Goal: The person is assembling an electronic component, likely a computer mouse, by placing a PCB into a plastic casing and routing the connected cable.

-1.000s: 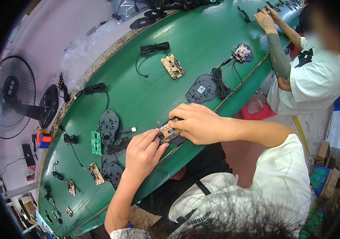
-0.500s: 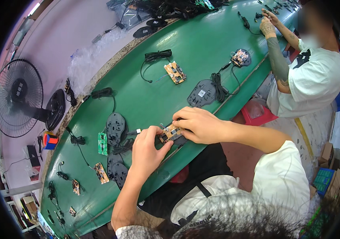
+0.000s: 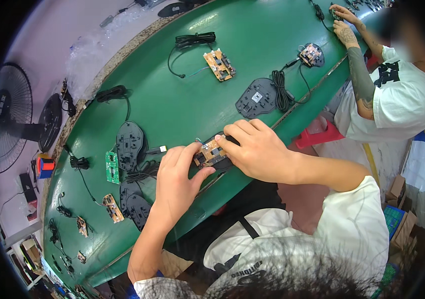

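Note:
An orange-brown circuit board (image 3: 209, 154) with small dark components is between my hands near the bench's front edge. A black plastic shell (image 3: 224, 165) shows partly under and beside it; whether the board is seated in it, I cannot tell. My left hand (image 3: 175, 174) grips the board's left end between thumb and fingers. My right hand (image 3: 260, 152) holds the right end, a fingertip pressed on the top and the other fingers bent over the far side. My fingers hide parts of the board and shell.
The green bench (image 3: 172, 109) bears a black shell (image 3: 256, 97), a wired board (image 3: 219, 65), a green board (image 3: 112, 167), two shells at left, a USB plug (image 3: 160, 149) and coiled cables. A fan (image 3: 10, 117) stands beyond the far edge. A co-worker (image 3: 387, 94) works at the right.
The view has shifted, so the bench's left-hand items appear farther left. My right fingers have moved on the board's right end. The co-worker's hands are spread farther apart.

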Action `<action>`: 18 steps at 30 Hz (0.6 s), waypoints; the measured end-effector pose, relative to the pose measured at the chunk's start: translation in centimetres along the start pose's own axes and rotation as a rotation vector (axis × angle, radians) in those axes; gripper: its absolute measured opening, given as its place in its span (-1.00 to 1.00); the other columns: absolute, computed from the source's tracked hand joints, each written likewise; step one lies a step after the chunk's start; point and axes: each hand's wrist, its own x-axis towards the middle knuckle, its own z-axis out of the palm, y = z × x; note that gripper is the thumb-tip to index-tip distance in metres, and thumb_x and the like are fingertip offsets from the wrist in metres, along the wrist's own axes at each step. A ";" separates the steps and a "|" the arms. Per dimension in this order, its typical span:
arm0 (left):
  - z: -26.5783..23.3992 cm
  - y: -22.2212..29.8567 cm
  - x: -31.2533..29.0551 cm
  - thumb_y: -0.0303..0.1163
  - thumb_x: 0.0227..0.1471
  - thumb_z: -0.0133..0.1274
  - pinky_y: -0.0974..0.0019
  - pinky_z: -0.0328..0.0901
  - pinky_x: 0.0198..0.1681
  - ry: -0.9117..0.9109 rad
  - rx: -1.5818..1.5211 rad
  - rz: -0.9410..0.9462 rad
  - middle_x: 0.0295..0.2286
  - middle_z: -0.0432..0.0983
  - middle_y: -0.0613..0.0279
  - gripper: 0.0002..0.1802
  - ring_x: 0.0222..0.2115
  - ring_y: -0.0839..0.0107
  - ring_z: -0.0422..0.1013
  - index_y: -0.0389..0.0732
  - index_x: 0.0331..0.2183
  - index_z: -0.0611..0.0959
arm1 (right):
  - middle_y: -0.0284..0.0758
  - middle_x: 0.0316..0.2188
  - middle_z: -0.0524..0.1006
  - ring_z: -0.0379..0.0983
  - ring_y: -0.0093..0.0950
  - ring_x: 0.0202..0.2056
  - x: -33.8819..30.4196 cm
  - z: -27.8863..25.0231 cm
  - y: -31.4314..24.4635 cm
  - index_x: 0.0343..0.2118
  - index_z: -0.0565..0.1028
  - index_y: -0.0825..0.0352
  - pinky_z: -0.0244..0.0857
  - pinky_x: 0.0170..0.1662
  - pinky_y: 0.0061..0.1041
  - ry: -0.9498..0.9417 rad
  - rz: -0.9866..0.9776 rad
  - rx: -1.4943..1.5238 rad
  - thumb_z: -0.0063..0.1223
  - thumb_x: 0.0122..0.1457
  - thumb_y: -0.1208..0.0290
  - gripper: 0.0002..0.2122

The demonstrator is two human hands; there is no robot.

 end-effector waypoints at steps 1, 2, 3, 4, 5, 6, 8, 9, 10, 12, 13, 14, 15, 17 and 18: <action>0.0 0.0 0.0 -0.39 -0.22 0.47 0.09 0.36 -0.04 0.014 -0.022 -0.017 -0.23 0.59 0.02 -0.36 -0.16 0.03 0.49 -0.33 -0.06 0.59 | -0.29 -0.16 0.51 0.45 -0.34 -0.11 0.0 0.1 0.0 -0.08 0.61 0.35 0.31 -0.10 -0.36 -0.008 0.005 0.000 0.27 0.05 0.43 -0.66; 0.1 0.0 0.1 -0.39 -0.23 0.47 0.09 0.36 -0.04 0.030 -0.043 -0.033 -0.24 0.59 0.04 -0.37 -0.16 0.04 0.49 -0.33 -0.08 0.60 | -0.31 -0.19 0.50 0.44 -0.35 -0.14 0.1 0.2 -0.1 -0.07 0.61 0.36 0.30 -0.13 -0.37 -0.012 0.003 -0.001 0.27 0.05 0.43 -0.66; 0.2 0.0 0.1 -0.39 -0.24 0.48 0.09 0.35 -0.04 0.053 -0.063 -0.054 -0.25 0.59 0.06 -0.39 -0.17 0.05 0.48 -0.33 -0.10 0.61 | -0.33 -0.22 0.49 0.42 -0.37 -0.18 0.1 0.2 -0.1 -0.07 0.60 0.36 0.29 -0.16 -0.38 -0.015 0.000 -0.003 0.26 0.05 0.43 -0.66; 0.1 0.0 0.1 -0.39 -0.24 0.48 0.09 0.35 -0.04 0.053 -0.068 -0.055 -0.25 0.59 0.06 -0.39 -0.17 0.05 0.48 -0.33 -0.10 0.61 | -0.33 -0.22 0.49 0.42 -0.37 -0.18 0.1 0.3 -0.1 -0.07 0.60 0.36 0.29 -0.16 -0.38 -0.020 0.001 -0.005 0.26 0.05 0.43 -0.66; 0.2 0.0 0.2 -0.40 -0.24 0.48 0.09 0.35 -0.06 0.045 -0.064 -0.054 -0.25 0.59 0.07 -0.39 -0.18 0.05 0.48 -0.33 -0.09 0.61 | -0.34 -0.25 0.48 0.41 -0.37 -0.20 0.1 0.4 0.1 -0.07 0.60 0.37 0.28 -0.17 -0.37 -0.014 -0.003 0.015 0.25 0.06 0.43 -0.66; 0.2 0.0 0.3 -0.40 -0.24 0.48 0.10 0.34 -0.07 0.039 -0.058 -0.054 -0.25 0.59 0.07 -0.38 -0.19 0.06 0.48 -0.32 -0.09 0.61 | -0.34 -0.28 0.46 0.40 -0.36 -0.21 0.1 0.4 0.2 -0.07 0.60 0.37 0.27 -0.18 -0.37 -0.007 -0.008 0.035 0.24 0.06 0.44 -0.66; 0.3 0.1 0.3 -0.40 -0.24 0.48 0.10 0.33 -0.08 0.036 -0.051 -0.051 -0.26 0.58 0.07 -0.38 -0.20 0.07 0.47 -0.32 -0.09 0.61 | -0.34 -0.29 0.46 0.40 -0.36 -0.22 0.1 0.4 0.2 -0.07 0.59 0.38 0.27 -0.19 -0.37 -0.007 -0.010 0.043 0.23 0.07 0.45 -0.67; 0.3 0.1 0.2 -0.39 -0.24 0.47 0.10 0.33 -0.09 0.030 -0.040 -0.048 -0.26 0.58 0.08 -0.38 -0.21 0.08 0.46 -0.31 -0.09 0.61 | -0.35 -0.30 0.45 0.40 -0.36 -0.23 0.1 0.5 0.2 -0.07 0.59 0.39 0.26 -0.20 -0.38 -0.003 -0.009 0.054 0.22 0.08 0.46 -0.67; 0.4 0.2 0.1 -0.39 -0.24 0.47 0.10 0.33 -0.09 0.029 -0.041 -0.048 -0.26 0.58 0.08 -0.38 -0.21 0.08 0.46 -0.31 -0.09 0.61 | -0.35 -0.30 0.45 0.40 -0.36 -0.23 0.1 0.5 0.2 -0.07 0.59 0.39 0.26 -0.20 -0.38 -0.004 -0.008 0.054 0.22 0.08 0.46 -0.67; 0.4 0.6 -0.1 -0.38 -0.24 0.47 0.10 0.31 -0.08 0.016 0.024 -0.083 -0.26 0.57 0.10 -0.37 -0.21 0.09 0.46 -0.31 -0.08 0.60 | -0.34 -0.31 0.45 0.40 -0.36 -0.23 0.2 0.6 0.1 -0.07 0.59 0.39 0.26 -0.20 -0.39 0.001 -0.013 0.030 0.20 0.09 0.46 -0.68; 0.3 0.6 0.0 -0.38 -0.24 0.47 0.10 0.31 -0.08 0.016 0.027 -0.083 -0.26 0.57 0.10 -0.37 -0.21 0.09 0.46 -0.31 -0.08 0.60 | -0.34 -0.31 0.45 0.40 -0.36 -0.23 0.2 0.5 0.1 -0.07 0.59 0.39 0.26 -0.20 -0.39 0.003 -0.014 0.032 0.20 0.09 0.46 -0.68; 0.2 0.4 0.0 -0.38 -0.23 0.47 0.11 0.31 -0.07 0.009 0.008 -0.088 -0.26 0.56 0.10 -0.39 -0.20 0.09 0.46 -0.31 -0.09 0.61 | -0.34 -0.31 0.45 0.40 -0.37 -0.23 0.3 0.5 0.1 -0.07 0.59 0.40 0.25 -0.21 -0.39 -0.001 -0.017 0.034 0.20 0.09 0.47 -0.69; 0.2 0.3 0.1 -0.37 -0.22 0.47 0.11 0.30 -0.05 0.002 -0.010 -0.092 -0.25 0.56 0.11 -0.40 -0.19 0.09 0.46 -0.30 -0.10 0.61 | -0.34 -0.31 0.44 0.40 -0.37 -0.23 0.3 0.5 0.2 -0.07 0.58 0.40 0.25 -0.21 -0.39 -0.005 -0.020 0.036 0.19 0.10 0.47 -0.69; 0.1 0.2 0.1 -0.36 -0.20 0.46 0.11 0.31 -0.05 0.009 -0.010 -0.057 -0.24 0.55 0.10 -0.42 -0.18 0.08 0.46 -0.30 -0.10 0.63 | -0.34 -0.31 0.44 0.40 -0.37 -0.23 0.2 0.5 0.3 -0.07 0.58 0.40 0.25 -0.21 -0.38 0.002 -0.022 0.048 0.19 0.10 0.48 -0.69; 0.1 0.1 0.2 -0.35 -0.18 0.45 0.11 0.32 -0.05 0.014 -0.017 -0.022 -0.23 0.55 0.10 -0.44 -0.18 0.08 0.46 -0.31 -0.10 0.64 | -0.34 -0.31 0.44 0.40 -0.37 -0.23 0.2 0.5 0.4 -0.08 0.58 0.41 0.24 -0.21 -0.38 0.003 -0.021 0.057 0.19 0.10 0.48 -0.70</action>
